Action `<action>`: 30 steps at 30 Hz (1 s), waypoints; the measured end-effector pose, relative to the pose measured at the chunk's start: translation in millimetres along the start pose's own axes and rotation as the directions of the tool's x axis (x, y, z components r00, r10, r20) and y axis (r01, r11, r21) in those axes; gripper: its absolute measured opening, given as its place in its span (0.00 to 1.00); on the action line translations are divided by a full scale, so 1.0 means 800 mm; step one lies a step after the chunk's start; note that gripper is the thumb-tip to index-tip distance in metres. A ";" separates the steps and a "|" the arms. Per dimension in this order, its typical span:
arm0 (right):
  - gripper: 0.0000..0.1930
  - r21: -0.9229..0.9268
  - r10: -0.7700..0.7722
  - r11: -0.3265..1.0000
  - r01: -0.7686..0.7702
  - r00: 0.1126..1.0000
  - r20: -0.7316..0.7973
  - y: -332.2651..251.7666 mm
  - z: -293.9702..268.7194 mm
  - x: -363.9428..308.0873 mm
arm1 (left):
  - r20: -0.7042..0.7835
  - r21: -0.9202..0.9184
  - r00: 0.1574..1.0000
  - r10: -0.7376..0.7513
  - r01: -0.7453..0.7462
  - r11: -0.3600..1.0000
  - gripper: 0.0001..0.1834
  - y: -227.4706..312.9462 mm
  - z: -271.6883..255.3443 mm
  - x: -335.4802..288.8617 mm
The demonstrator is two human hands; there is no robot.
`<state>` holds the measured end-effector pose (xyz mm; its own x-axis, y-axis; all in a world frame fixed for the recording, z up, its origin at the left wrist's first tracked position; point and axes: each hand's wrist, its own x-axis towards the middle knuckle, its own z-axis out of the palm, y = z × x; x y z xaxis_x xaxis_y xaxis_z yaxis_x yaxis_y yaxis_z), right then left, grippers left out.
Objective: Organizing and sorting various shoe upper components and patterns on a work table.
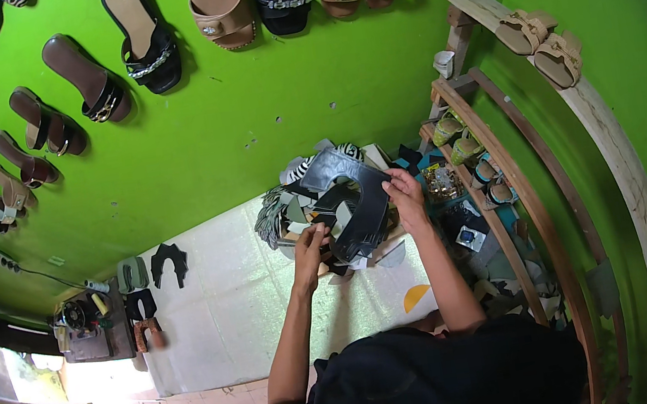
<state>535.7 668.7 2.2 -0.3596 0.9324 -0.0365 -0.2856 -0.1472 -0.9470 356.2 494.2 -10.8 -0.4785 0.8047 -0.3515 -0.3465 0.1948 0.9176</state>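
A black, U-shaped piece of leather-like sheet [373, 194] is held up over a heap of scraps [292, 215], its curved opening facing left. My right hand [406, 194] grips its right edge between thumb and fingers. At its lower left end my left hand [312, 245] is closed, the fingertips pinched at the edge of the piece; their exact contact is partly hidden. Beneath lie offcuts in black, grey, white and zebra stripe. Farther left on the white-covered table [221, 301] lie a black U-shaped piece [170, 265] and a stack of green cut pieces [132, 274].
Sandals [149, 44] hang along the green wall ahead. To my right stands a wooden rack [492, 152] with sandals on its rails, and a box of small metallic fittings [443, 182] beside it. A dark sewing-machine-like device [77, 318] is at the far left.
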 end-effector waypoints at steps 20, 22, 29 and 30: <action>0.15 -0.002 0.161 0.986 -0.169 0.934 0.317 0.059 0.079 -0.026 | -0.027 0.246 1.000 0.007 0.000 0.969 0.13 -0.037 -0.071 -0.084; 0.15 -0.008 0.222 0.973 -0.232 0.917 0.333 0.061 0.092 -0.031 | -0.247 0.349 0.948 0.200 -0.105 0.931 0.14 -0.046 -0.097 -0.094; 0.14 0.020 0.218 0.966 -0.259 0.850 0.480 0.093 0.134 -0.055 | -0.575 0.366 0.733 0.364 -0.168 0.916 0.13 -0.015 -0.137 -0.129; 0.14 0.020 0.221 0.964 -0.264 0.845 0.488 0.097 0.139 -0.061 | -0.582 0.354 0.738 0.341 -0.147 0.924 0.13 -0.017 -0.141 -0.136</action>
<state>432.1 575.0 -34.1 -0.7999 0.5942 -0.0843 -0.1985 -0.3945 -0.8972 322.1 341.0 -6.2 -0.9411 0.3336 -0.0548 0.0359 0.2599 0.9650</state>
